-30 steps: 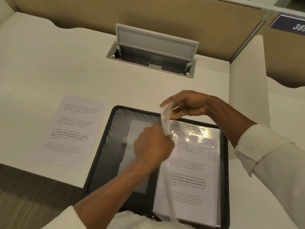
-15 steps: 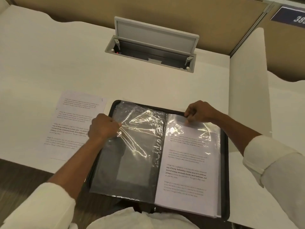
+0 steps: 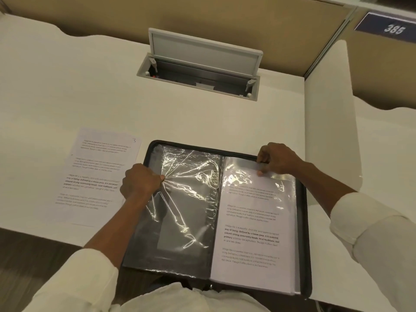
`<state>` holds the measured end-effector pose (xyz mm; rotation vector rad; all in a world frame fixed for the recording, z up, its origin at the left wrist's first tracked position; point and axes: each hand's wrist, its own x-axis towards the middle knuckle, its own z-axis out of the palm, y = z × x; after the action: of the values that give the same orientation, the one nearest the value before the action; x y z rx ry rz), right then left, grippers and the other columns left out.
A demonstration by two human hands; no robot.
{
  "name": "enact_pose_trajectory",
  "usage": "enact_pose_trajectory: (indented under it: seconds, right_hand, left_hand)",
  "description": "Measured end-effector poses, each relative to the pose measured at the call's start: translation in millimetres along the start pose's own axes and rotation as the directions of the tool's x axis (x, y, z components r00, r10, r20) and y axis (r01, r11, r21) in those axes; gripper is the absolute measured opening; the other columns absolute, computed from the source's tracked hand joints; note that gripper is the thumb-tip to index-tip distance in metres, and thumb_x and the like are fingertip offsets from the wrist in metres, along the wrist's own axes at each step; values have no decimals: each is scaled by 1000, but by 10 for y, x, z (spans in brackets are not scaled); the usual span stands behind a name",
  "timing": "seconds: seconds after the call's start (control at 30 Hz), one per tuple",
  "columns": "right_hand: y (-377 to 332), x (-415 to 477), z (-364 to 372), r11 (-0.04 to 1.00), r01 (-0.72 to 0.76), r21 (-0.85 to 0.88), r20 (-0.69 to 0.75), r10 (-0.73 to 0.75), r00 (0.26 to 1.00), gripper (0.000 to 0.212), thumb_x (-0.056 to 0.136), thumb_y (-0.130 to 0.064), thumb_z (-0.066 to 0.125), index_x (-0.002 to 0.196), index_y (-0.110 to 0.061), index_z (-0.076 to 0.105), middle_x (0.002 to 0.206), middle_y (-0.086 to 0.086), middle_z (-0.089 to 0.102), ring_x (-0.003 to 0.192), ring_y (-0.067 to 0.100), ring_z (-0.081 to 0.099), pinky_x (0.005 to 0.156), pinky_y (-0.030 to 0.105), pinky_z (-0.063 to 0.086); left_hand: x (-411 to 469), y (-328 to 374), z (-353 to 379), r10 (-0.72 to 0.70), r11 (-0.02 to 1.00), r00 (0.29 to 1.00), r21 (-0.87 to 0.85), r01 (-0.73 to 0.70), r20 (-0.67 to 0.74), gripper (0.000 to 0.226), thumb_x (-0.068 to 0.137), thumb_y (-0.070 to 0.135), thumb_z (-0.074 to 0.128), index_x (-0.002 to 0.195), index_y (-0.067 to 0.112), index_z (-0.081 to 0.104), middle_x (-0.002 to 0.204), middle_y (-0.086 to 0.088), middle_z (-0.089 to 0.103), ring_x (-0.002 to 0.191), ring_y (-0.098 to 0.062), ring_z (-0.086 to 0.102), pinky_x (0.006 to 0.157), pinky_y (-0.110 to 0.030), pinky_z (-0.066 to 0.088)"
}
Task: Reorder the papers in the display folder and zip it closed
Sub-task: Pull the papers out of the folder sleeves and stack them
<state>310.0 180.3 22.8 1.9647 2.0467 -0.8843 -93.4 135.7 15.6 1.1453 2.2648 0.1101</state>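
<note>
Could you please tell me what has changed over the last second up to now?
The empty sleeve, held upright before, swung left and now lies on the left half of the folder. The left hand went with it, still pinching its edge. The right hand let it go and dropped to pinch the top of the filled sleeve. The folder and the loose sheet stayed put.

The print on the loose sheet (image 3: 94, 176), left of the frame, is too small to read. The near edge of the display folder (image 3: 305, 244), bottom centre, is behind the shirt (image 3: 180, 299). The sign (image 3: 391, 28) at upper right is cut off.
</note>
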Motion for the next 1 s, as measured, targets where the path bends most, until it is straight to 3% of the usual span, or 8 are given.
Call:
enact_pose_trajectory:
  seconds: [0.37, 0.47, 0.57, 0.63, 0.73, 0.87, 0.93, 1.0]
  right_hand:
    - [78, -29, -141, 999, 31, -11, 33, -31, 999, 39, 62, -18, 101, 90, -22, 74, 84, -8, 73, 77, 8, 68, 75, 29, 54]
    - [45, -45, -232, 997, 68, -29, 20, -68, 998, 28, 75, -2, 86, 86, -24, 74, 75, -12, 75, 63, -3, 66, 66, 24, 47]
    - [-28, -54, -362, 994, 91, -56, 37, -89, 995, 26, 78, -3, 82, 84, -27, 77, 70, -16, 74, 66, -12, 63, 62, 15, 40]
    - [-105, -60, -467, 991, 120, -65, 110, -113, 988, 25, 79, -8, 87, 83, -31, 77, 75, -16, 74, 71, -8, 65, 64, 13, 40]
    - [-230, -80, -593, 986, 165, 6, 181, -164, 970, 20, 83, -11, 85, 86, -30, 79, 83, -14, 76, 83, 3, 67, 74, 21, 48]
    - [-311, -79, -651, 952, 153, 264, 231, -216, 949, 7, 88, -9, 80, 89, -16, 81, 90, -4, 79, 88, 8, 69, 86, 29, 54]
    - [-322, -68, -666, 930, 112, 349, 266, -213, 940, 4, 90, -12, 79, 92, -14, 81, 94, 0, 79, 91, 12, 70, 87, 31, 54]
    - [-318, -61, -679, 915, 56, 400, 316, -195, 929, 5, 92, -14, 77, 95, -11, 80, 97, 4, 79, 94, 16, 70, 89, 38, 58]
  left_hand:
    - [-61, 57, 9, 137, 954, 988, 279, -113, -67, 53, 85, 51, 85, 111, 8, 67, 107, -14, 72, 101, -37, 71, 75, -39, 48]
    - [-193, 143, 27, 255, 884, 957, 434, -173, -137, 50, 94, 37, 77, 127, 6, 55, 120, -14, 67, 109, -36, 68, 83, -43, 51]
    - [-327, 235, 104, 377, 827, 909, 506, -246, -175, 51, 96, 22, 72, 138, 3, 52, 127, -16, 65, 111, -33, 66, 87, -44, 53]
    - [-459, 357, 128, 456, 808, 877, 483, -339, -148, 46, 95, 24, 75, 134, 6, 58, 132, -14, 66, 111, -31, 68, 81, -41, 55]
    - [-726, 599, 177, 552, 785, 833, 367, -499, -49, 24, 100, 41, 72, 102, 18, 69, 102, -1, 73, 94, -23, 71, 70, -33, 47]
    - [-946, 851, 411, 577, 813, 810, 31, -582, 104, 27, 94, 50, 76, 88, 24, 69, 84, 11, 72, 83, -14, 70, 82, -37, 59]
    - [-954, 966, 540, 618, 786, 777, -83, -613, 122, 25, 91, 49, 80, 89, 26, 68, 89, 14, 71, 84, -11, 67, 83, -39, 58]
    - [-902, 1095, 644, 688, 726, 718, -102, -680, 102, 30, 89, 46, 82, 108, 27, 67, 110, 12, 68, 96, -14, 66, 86, -41, 56]
